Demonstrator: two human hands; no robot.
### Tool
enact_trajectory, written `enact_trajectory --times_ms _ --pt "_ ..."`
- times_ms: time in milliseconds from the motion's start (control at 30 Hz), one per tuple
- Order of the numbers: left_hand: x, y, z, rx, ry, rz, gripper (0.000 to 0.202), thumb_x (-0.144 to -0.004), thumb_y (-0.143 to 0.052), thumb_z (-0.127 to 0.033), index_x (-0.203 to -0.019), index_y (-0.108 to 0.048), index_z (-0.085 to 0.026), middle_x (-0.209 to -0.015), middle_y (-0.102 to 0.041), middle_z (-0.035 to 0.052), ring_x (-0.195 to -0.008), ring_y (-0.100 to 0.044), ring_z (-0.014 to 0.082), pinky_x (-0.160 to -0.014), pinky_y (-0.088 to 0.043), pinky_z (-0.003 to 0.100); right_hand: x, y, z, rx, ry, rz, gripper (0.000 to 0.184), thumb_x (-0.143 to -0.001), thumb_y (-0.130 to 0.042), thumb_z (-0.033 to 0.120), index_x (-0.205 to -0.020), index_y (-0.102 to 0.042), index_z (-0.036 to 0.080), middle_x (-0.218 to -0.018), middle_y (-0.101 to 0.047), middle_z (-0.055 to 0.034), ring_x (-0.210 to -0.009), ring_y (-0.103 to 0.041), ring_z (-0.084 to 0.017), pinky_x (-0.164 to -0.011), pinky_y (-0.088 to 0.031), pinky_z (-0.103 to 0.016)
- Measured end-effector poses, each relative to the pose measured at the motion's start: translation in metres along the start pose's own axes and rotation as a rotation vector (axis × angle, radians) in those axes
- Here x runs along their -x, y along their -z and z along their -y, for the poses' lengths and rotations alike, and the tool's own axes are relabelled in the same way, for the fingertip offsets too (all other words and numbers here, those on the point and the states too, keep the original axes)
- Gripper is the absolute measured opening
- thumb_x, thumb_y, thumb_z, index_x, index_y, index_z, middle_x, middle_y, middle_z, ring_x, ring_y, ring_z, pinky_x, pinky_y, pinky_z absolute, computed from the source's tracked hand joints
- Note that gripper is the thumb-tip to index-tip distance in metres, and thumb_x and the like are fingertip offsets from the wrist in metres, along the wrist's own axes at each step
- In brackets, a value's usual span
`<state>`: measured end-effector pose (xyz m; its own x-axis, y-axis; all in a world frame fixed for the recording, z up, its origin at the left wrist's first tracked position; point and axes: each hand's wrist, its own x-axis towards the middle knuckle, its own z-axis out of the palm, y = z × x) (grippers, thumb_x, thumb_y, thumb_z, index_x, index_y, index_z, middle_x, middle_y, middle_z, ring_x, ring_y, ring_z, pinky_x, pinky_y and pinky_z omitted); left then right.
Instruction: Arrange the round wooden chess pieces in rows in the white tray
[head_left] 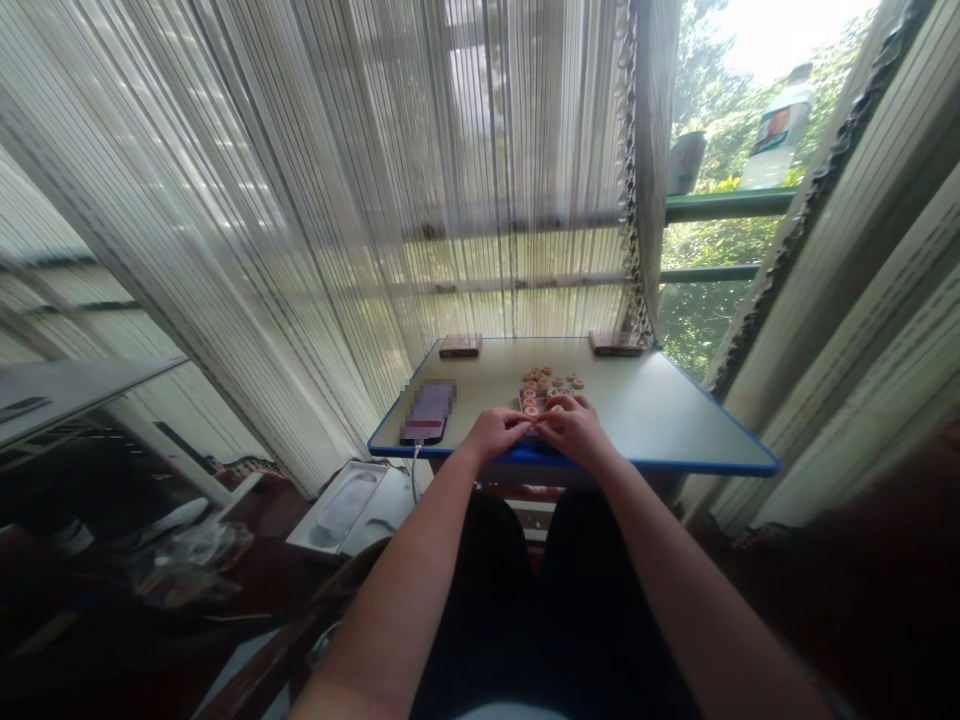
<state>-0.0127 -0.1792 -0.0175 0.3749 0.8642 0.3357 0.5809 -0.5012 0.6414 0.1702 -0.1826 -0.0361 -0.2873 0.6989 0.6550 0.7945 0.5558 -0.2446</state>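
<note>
My left hand (501, 433) and my right hand (576, 426) meet at the table's near edge, fingertips almost touching. A small box (523, 398) lies under them, with round Chinese chess pieces (529, 397) marked in red in a row at its left. More pieces (559, 393) with dark marks sit to the right, partly behind my right hand. My left thumb and fingers pinch at the near end of the red row, apparently on a piece. My right fingers curl over the box's right part; what they hold is hidden.
Loose pieces (537, 376) lie beyond the box on the blue-edged table (675, 420). A phone (430, 411) with a white cable lies left. Two flat boxes (460, 346) (616, 344) stand at the back corners. An open white box (349, 507) sits below left.
</note>
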Motion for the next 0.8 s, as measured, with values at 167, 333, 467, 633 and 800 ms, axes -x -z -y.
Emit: enact_trajectory --times_ms 167,333,467,633,800 --pt "0.0006 -0.0002 0.0008 -0.011 -0.022 -0.014 0.030 -0.077 -0.055 -0.035 -0.095 -0.070 -0.016 -0.089 -0.070 0.0053 -0.078 -0.063 0.0161 -0.073 -0.047 0.024 0.0008 0.0024 0.0023 0.014 -0.005 0.020 0.024 -0.079 -0.054 0.042 -0.084 -0.073 0.027 -0.098 -0.061 -0.0058 -0.094 -0.046 -0.023 -0.086 -0.035 -0.039" --pt "0.0007 0.0000 -0.0007 -0.076 -0.072 -0.005 0.028 -0.079 -0.053 -0.032 -0.094 -0.070 -0.016 -0.091 -0.070 0.0059 -0.081 -0.063 0.0165 -0.075 -0.046 0.024 0.0016 0.0044 0.0022 0.016 -0.002 0.019 0.025 -0.080 -0.053 0.041 -0.084 -0.073 0.026 -0.100 -0.062 -0.0057 -0.094 -0.045 -0.024 -0.086 -0.035 -0.039" --pt "0.0007 -0.0012 -0.0011 -0.125 -0.121 -0.009 0.028 -0.080 -0.051 -0.030 -0.093 -0.071 -0.015 -0.090 -0.070 0.0074 -0.082 -0.063 0.0171 -0.076 -0.046 0.025 0.0026 0.0046 0.0010 -0.004 -0.013 -0.024 0.024 -0.079 -0.054 0.039 -0.084 -0.072 0.024 -0.099 -0.062 -0.0056 -0.092 -0.046 -0.023 -0.085 -0.036 -0.037" --pt "0.0006 -0.0029 0.0012 -0.118 -0.116 -0.029 0.026 -0.080 -0.052 -0.029 -0.091 -0.071 -0.016 -0.089 -0.071 0.0064 -0.081 -0.064 0.0162 -0.076 -0.047 0.024 0.0037 0.0046 0.0012 -0.009 -0.009 -0.028 0.023 -0.079 -0.054 0.036 -0.076 -0.072 0.023 -0.095 -0.062 -0.0049 -0.091 -0.045 -0.022 -0.085 -0.035 -0.036" --pt "-0.0001 -0.0033 0.0035 -0.105 -0.130 -0.042 0.026 -0.079 -0.053 -0.030 -0.093 -0.070 -0.017 -0.090 -0.071 0.0059 -0.083 -0.064 0.0159 -0.077 -0.047 0.024 0.0026 0.0075 0.0033 -0.015 0.008 0.011 0.022 -0.079 -0.053 0.036 -0.077 -0.072 0.025 -0.095 -0.061 -0.0050 -0.090 -0.045 -0.021 -0.086 -0.033 -0.036"
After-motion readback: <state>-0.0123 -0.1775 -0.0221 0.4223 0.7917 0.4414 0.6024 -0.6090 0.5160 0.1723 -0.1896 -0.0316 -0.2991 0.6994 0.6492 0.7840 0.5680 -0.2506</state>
